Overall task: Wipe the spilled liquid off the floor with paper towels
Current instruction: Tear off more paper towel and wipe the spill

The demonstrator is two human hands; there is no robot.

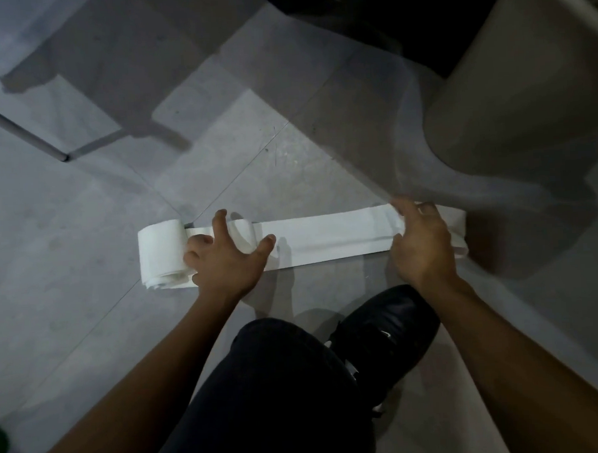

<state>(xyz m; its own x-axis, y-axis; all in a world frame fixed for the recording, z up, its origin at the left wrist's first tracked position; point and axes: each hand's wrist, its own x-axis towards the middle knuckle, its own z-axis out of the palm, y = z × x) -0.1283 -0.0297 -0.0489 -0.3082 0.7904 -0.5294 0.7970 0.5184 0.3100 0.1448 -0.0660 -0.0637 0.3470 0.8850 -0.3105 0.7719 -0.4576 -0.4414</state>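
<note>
With a strip of paper towel unrolled flat on the floor, the left hand presses spread-fingered beside the roll while the right hand pinches the folded far end, so tearing off a length looks next.

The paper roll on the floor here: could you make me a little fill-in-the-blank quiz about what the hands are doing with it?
1. The left hand presses down next to the still-wound paper roll, which lies at the strip's ____ end.
2. The unrolled paper strip lies flat on the grey ____.
3. The right hand is at the strip's folded end, near a pale ____-shaped container.
4. The black shoe sits ____ the two forearms.

Missing words: left; floor; bucket; between
</note>
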